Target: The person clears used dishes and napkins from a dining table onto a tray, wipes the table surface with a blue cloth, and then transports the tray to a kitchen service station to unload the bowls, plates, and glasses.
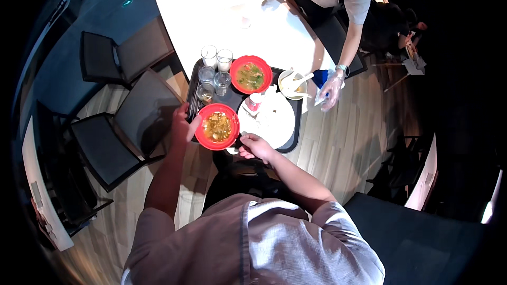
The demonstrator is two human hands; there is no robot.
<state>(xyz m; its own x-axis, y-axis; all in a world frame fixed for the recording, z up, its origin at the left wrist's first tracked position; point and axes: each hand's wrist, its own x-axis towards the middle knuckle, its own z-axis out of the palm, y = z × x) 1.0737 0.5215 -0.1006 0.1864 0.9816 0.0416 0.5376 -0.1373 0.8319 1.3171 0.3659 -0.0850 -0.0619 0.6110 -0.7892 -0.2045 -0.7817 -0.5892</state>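
Note:
A dark serving tray [297,132] lies at the near end of a white table. My left hand [182,125] is at its left edge, thumb over the rim beside a red bowl of soup [216,126]. My right hand [256,146] is closed at the front edge, thumb on top and fingers curled; a small white piece [232,150], perhaps a spoon, shows beside it. Also on the tray are a second red soup bowl [250,75], several glasses [222,83], a white plate [280,124] with a small red-and-white cup [254,102], and a white bowl [294,84] with white spoons.
Across the white table [211,5] a person in a light shirt wears clear gloves; one gloved hand [331,92] is near the tray's right side, by a blue item [320,78]. Grey chairs [145,108] stand along the left. A dark seat [412,243] is at lower right.

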